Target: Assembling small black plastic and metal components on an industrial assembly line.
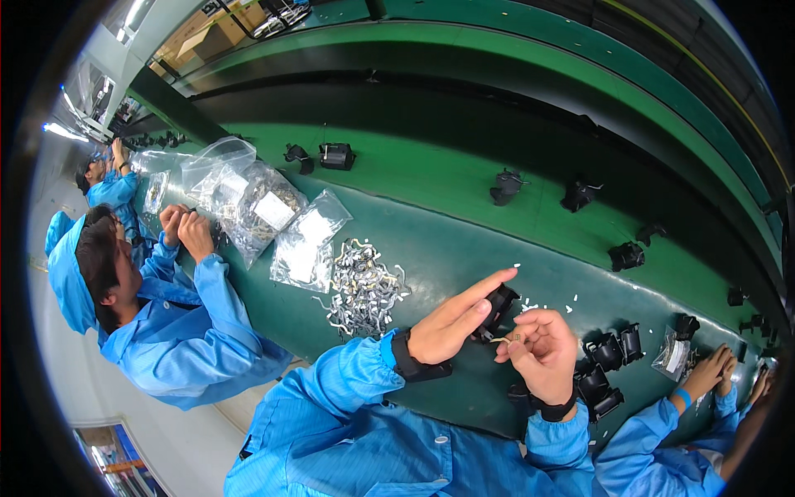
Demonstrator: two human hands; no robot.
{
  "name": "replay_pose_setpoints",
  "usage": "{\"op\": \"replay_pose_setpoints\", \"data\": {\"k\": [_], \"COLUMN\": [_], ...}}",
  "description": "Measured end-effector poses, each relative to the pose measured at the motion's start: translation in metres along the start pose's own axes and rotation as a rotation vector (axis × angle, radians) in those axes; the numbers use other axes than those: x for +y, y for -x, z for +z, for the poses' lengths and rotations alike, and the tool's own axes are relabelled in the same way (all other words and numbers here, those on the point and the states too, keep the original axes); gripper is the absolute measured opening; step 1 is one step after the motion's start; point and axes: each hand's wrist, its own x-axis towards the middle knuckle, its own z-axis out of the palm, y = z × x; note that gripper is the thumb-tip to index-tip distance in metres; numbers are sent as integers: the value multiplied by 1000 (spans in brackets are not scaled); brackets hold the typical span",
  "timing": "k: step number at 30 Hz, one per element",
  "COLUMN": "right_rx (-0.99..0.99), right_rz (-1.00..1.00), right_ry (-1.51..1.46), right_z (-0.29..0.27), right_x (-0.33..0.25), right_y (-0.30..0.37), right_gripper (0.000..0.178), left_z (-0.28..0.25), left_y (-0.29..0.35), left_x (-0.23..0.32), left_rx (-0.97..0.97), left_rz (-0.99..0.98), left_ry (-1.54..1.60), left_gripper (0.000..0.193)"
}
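Observation:
My left hand reaches over the bench with its fingers stretched out. It holds a black plastic housing against its palm side, partly hidden by the fingers. Close beside it, my right hand pinches a small flex cable between thumb and fingertip. The cable's thin pale strip runs toward the housing; I cannot tell whether it is joined to it. Small white bits lie scattered just beyond my right hand. To the left spreads a loose pile of grey, white and yellowish flex cables.
Several black housings sit right of my right hand. Clear plastic bags of parts lie at the left. Beyond the green bench, black parts rest on a green belt. Co-workers sit on the left and right.

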Motion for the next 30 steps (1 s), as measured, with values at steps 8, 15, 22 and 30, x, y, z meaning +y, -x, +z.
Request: {"op": "replay_pose_setpoints", "data": {"k": [8,15,22,30], "right_rx": [26,18,-41,-6], "right_rz": [-60,-20,-206,-335], "right_ry": [4,-24,206,377], "right_z": [3,8,3,5], "right_x": [8,15,10,8], "right_y": [-2,-2,-4,-8], "right_gripper": [25,26,22,16], "left_z": [-3,-2,-1,-1], "left_y": [2,2,0,-1], "left_x": [1,4,-3,-15], "left_rx": [-28,-11,17,53], "left_rz": [-43,-6,52,128], "left_ry": [4,-5,-25,64], "left_gripper": [71,68,67,59]}}
